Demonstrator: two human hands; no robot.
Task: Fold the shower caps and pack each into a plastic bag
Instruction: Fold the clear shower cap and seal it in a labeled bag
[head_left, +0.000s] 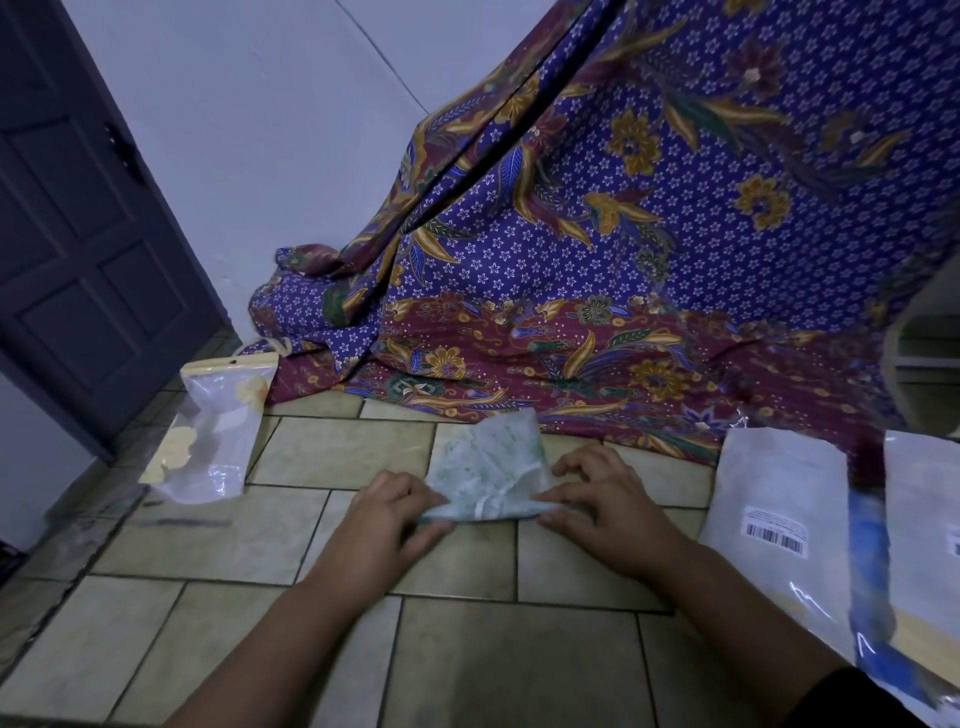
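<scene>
A translucent shower cap (488, 467) with a green pattern lies partly folded on the tiled floor (291, 540) in front of me. My left hand (392, 514) pinches its near left corner. My right hand (602, 504) pinches its near right edge, fingers curled over the fold. A clear zip bag (213, 441) with a yellow top strip lies at the left and holds something pale yellow. Flat packets (774, 519) with barcode labels lie at the right.
A purple and maroon batik cloth (623, 260) hangs and spreads over the floor behind the cap. A dark door (78, 234) stands at the left, beside a pale wall. A blue-edged packet (872, 597) overlaps the packets at the right.
</scene>
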